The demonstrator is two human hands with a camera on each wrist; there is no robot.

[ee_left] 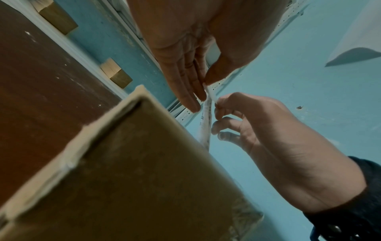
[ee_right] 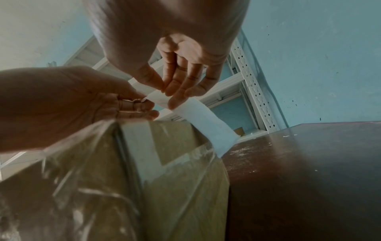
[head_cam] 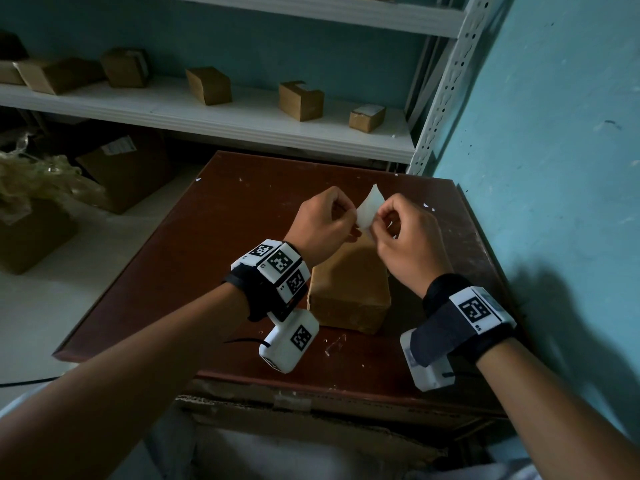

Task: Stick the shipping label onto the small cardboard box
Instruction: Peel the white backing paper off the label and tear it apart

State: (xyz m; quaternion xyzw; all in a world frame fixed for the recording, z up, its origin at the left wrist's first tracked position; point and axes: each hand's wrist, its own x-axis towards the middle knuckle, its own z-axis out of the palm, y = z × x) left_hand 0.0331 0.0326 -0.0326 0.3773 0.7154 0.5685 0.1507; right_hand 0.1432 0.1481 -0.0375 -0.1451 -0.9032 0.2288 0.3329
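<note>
A small brown cardboard box (head_cam: pixel 349 289) stands on the dark brown table (head_cam: pixel 194 271), with white tape and clear film on its top (ee_right: pixel 175 176). Above its far end both hands hold a white shipping label (head_cam: pixel 370 211) in the air. My left hand (head_cam: pixel 353 212) pinches the label's left edge between thumb and fingers. My right hand (head_cam: pixel 376 221) pinches the edge beside it. The left wrist view shows the label (ee_left: pixel 206 119) edge-on, print faintly visible, between my left hand (ee_left: pixel 206 87) and my right hand (ee_left: pixel 218 104). In the right wrist view the label (ee_right: pixel 204 119) hangs blank side towards the camera.
A white metal shelf (head_cam: pixel 242 129) behind the table carries several small cardboard boxes (head_cam: pixel 300 100). Larger boxes (head_cam: pixel 121 168) and crumpled plastic (head_cam: pixel 38 174) lie on the floor at left. A blue wall (head_cam: pixel 554 168) runs along the table's right edge. Paper scraps dot the tabletop.
</note>
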